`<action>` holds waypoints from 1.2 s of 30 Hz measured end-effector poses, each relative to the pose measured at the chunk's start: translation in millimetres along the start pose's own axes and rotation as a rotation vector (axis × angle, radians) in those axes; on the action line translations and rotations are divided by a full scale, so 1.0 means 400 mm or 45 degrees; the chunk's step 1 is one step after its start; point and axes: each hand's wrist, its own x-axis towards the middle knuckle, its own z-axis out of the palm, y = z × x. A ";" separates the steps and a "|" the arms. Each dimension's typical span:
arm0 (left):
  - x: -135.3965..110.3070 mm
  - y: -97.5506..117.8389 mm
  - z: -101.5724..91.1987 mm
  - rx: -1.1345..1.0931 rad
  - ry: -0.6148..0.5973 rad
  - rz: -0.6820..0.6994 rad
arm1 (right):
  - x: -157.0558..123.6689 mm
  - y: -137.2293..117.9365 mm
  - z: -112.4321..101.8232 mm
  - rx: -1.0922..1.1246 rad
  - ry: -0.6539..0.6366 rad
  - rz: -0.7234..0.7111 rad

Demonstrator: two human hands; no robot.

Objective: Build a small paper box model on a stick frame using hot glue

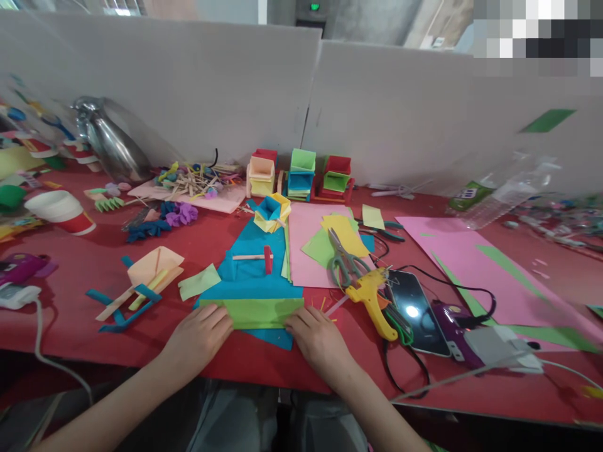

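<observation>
A red table (94, 270) is spread beneath both hands, and a white partition (188, 81) is seen well beyond them. Just ahead of the fingers a blue paper sheet (254, 279) is laid flat, and across its near edge a folded green paper strip (257, 312) is stretched between the two hands. The strip's left end is pressed down by the left hand (198, 339), fingers flat and held together, nothing gripped. Its right end is touched by the fingertips of the right hand (318, 339), likewise flattened rather than closed. Just to the right of the right hand a yellow glue gun (370, 298) is lying, with grey-handled scissors (343, 263) placed beyond it. Ahead of both hands, on the blue sheet, a small wooden stick (249, 257) is set.
</observation>
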 end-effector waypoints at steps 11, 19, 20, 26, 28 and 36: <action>-0.028 0.007 0.015 0.137 -0.065 -0.057 | 0.008 -0.011 -0.008 -0.026 0.032 0.055; -0.011 0.013 0.013 0.098 -0.191 -0.166 | 0.039 -0.005 -0.032 0.196 -0.078 0.248; -0.008 0.012 0.011 0.096 -0.210 -0.186 | 0.046 -0.004 -0.039 0.253 -0.116 0.287; 0.012 -0.021 0.001 -0.026 -0.287 -0.155 | 0.070 -0.002 -0.063 0.316 -0.227 0.513; 0.021 -0.037 -0.001 -0.136 -0.300 -0.142 | 0.071 -0.006 -0.062 0.268 -0.222 0.532; 0.025 -0.063 0.009 -0.318 -0.236 0.038 | 0.052 -0.008 -0.033 0.118 -0.103 0.213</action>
